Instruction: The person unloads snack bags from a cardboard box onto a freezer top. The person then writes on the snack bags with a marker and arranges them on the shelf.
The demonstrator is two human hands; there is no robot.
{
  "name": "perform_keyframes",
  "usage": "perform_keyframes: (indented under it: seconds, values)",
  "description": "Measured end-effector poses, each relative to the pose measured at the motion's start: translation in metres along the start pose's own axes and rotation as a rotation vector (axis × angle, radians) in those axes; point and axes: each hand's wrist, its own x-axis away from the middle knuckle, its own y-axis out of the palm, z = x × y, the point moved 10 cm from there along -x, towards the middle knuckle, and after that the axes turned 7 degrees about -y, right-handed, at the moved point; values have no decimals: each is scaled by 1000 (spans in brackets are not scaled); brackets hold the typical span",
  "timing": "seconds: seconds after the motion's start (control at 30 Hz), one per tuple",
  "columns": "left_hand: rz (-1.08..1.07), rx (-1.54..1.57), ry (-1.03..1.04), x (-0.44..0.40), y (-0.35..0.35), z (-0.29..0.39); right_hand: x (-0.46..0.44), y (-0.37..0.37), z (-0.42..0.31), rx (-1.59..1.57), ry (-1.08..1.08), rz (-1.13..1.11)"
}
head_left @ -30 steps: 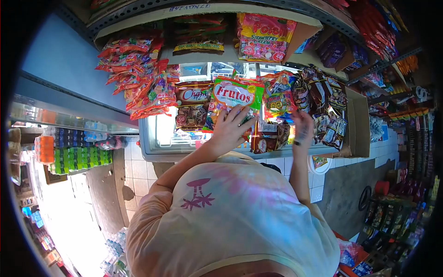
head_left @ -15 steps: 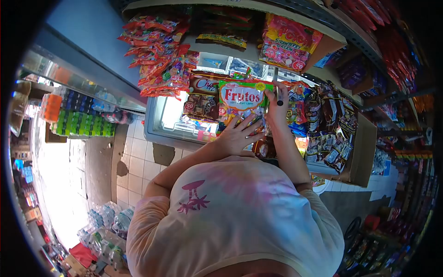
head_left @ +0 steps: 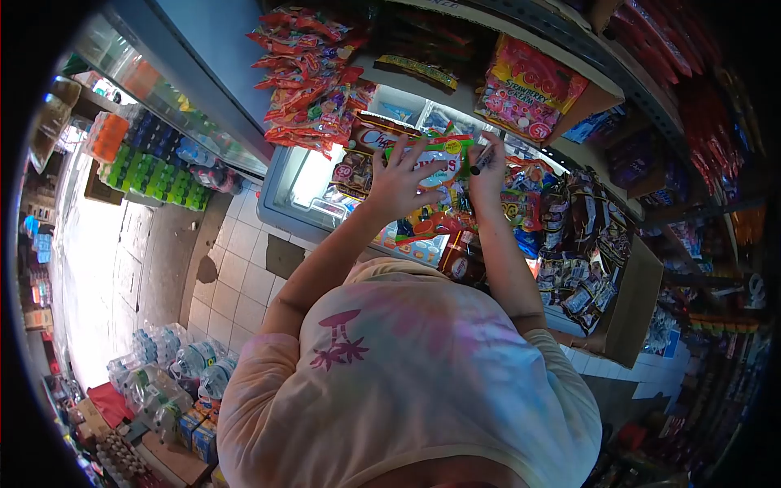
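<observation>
My left hand (head_left: 403,183) is spread over the left part of a green-and-white Frutos candy bag (head_left: 449,165), its fingers apart and covering some of the lettering. At the bag's right edge, my right hand (head_left: 488,175) is closed around a dark marker (head_left: 482,159). Whether those fingers also grip the bag's edge, I cannot tell. A brown candy bag (head_left: 351,172) lies to the left, partly behind my left hand. Below the Frutos bag, another brown pack (head_left: 462,254) shows beside my right forearm.
These bags lie over a lit glass-topped case (head_left: 281,191). Red candy packs (head_left: 305,89) and a pink strawberry candy bag (head_left: 529,85) hang or stand above. To the right, a cardboard box (head_left: 630,301) holds dark candy packs. Bottled drinks (head_left: 154,175) stand at the left.
My left hand has moved up and left from the Frutos bag's lower part, with fingers more spread. The bag now sits tilted, and more of its lower part shows. The marker stays in my right hand.
</observation>
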Motion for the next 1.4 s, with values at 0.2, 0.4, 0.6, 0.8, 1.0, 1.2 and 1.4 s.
perform_keyframes:
  seconds: [0.2, 0.4, 0.6, 0.8, 1.0, 1.2, 1.4]
  values:
    - [-60, -37, -120, -4, 10, -14, 6, -1, -78, -248, -81, 88]
    - [-52, -35, -159, -4, 12, -21, 48, 48, -28, -301, 206, -224]
    - [-169, -52, -202, -9, 17, -21, 37, 33, -33, -212, 114, -121]
    - [-216, -66, -214, -13, 22, -21, 31, 24, -33, -124, 50, -68]
    - [-225, -56, -235, -14, 21, -21, 32, 27, -34, -92, 37, -78]
    - [-259, -53, -246, -13, 23, -22, 34, 32, -36, -45, -5, -134]
    - [-296, -43, -251, -14, 24, -23, 34, 24, -21, -14, -2, -142]
